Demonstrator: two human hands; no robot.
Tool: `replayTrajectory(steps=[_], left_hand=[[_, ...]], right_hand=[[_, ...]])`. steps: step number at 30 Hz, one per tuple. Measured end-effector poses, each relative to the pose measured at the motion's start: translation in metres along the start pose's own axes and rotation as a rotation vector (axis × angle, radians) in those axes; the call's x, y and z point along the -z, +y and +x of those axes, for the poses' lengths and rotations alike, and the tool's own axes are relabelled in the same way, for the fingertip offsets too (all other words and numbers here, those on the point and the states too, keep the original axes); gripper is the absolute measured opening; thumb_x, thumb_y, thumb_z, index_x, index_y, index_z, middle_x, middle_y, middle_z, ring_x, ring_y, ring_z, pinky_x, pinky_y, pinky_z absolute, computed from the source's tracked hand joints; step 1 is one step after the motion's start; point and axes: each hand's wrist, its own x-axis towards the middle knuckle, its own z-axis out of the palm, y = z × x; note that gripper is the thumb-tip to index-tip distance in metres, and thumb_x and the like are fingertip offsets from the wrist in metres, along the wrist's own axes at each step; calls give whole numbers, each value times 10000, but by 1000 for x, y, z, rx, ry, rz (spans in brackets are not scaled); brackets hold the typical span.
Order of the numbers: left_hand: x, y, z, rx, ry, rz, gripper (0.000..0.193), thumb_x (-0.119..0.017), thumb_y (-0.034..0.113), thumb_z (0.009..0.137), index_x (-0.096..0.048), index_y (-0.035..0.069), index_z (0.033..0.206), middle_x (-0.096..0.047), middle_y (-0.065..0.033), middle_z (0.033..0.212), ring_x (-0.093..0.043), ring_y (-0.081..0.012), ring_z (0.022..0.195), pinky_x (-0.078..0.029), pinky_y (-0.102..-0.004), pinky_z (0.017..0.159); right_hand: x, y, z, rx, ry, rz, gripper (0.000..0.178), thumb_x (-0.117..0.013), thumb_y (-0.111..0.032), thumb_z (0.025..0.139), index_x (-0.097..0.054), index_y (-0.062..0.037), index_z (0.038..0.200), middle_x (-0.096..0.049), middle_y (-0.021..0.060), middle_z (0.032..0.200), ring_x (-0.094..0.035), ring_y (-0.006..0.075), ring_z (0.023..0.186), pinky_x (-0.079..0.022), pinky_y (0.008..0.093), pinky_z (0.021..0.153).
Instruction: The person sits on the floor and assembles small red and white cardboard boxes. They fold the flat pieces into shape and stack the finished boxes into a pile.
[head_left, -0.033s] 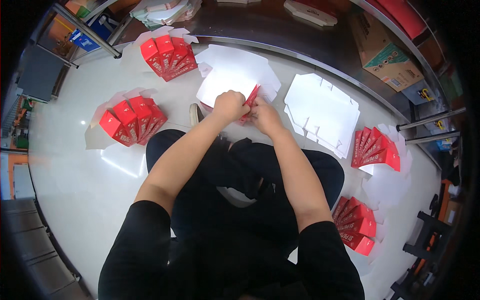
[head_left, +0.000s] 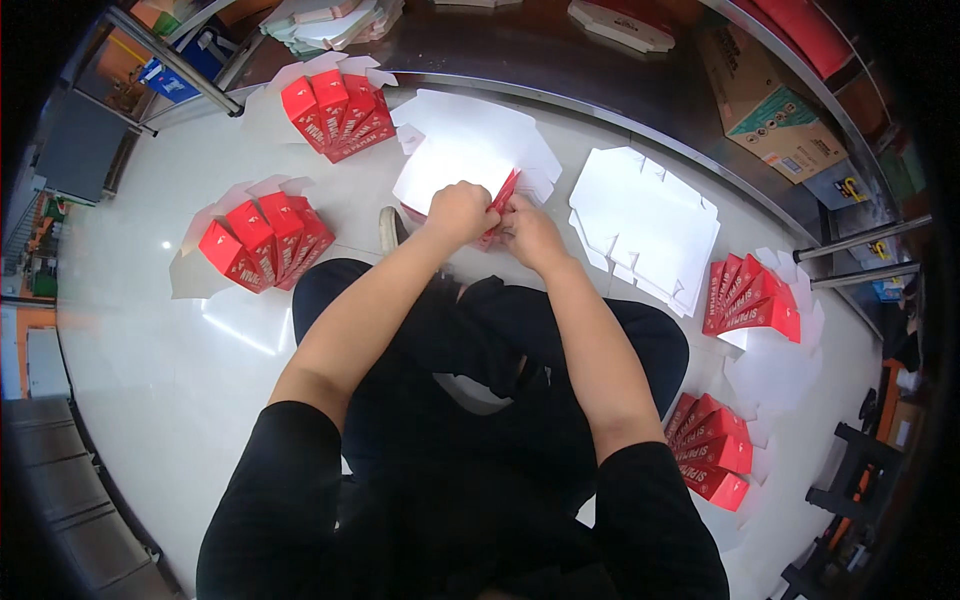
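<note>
A partly folded carton (head_left: 480, 140), white inside with red outside, lies on the floor in front of my crossed legs. At its near right corner my left hand (head_left: 461, 212) is closed on a raised red flap (head_left: 507, 190). My right hand (head_left: 530, 232) pinches the same flap from the other side, fingers bent. Both hands nearly meet there, and my fingers hide part of the fold. Just right of the carton rests a stack of flat white carton blanks (head_left: 645, 225), with slots and tabs along the edges.
Nested red cartons stand in groups: far left (head_left: 340, 105), left (head_left: 265, 240), right (head_left: 752, 300) and lower right (head_left: 712, 450). Beyond runs a metal shelf (head_left: 560, 100) bearing stacked blanks (head_left: 335, 22) and a brown cardboard box (head_left: 775, 110). A black stool (head_left: 855, 470) stands far right.
</note>
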Motion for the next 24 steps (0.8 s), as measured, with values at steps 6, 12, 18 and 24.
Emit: replayTrajectory(steps=[6, 12, 18, 24], left_hand=[[-23, -5, -14, -88, -38, 147, 264, -695, 313, 777, -746, 55, 755, -719, -163, 740, -730, -323, 715, -584, -429, 649], [21, -11, -13, 19, 105, -171, 326, -695, 380, 851, -782, 66, 848, -735, -156, 809, -719, -337, 762, -569, -428, 745], [7, -91, 20, 46, 912, -31, 336, -675, 338, 900, -767, 66, 1073, -728, -166, 887, -708, -363, 874, -556, -445, 832], [16, -82, 22, 272, 107, -296, 399, -653, 360, 880, -761, 14, 1046, -722, -251, 944, -703, -412, 895, -551, -457, 877]], right_hand=[[11, -26, -2, 67, 21, -74, 154, -749, 0, 753, -746, -34, 903, -649, 92, 1078, -656, 280, 998, -540, 384, 838], [20, -3, -2, -123, 73, 25, 170, -738, -169, 800, -734, -10, 861, -700, 169, 886, -687, 307, 822, -538, 380, 759], [35, 4, 14, -524, 336, 27, 491, -592, -474, 916, -734, -8, 967, -714, 250, 979, -682, 418, 960, -522, 471, 868], [23, 19, 18, -432, 469, -44, 439, -616, -388, 938, -735, 31, 884, -715, 246, 842, -705, 391, 833, -542, 428, 779]])
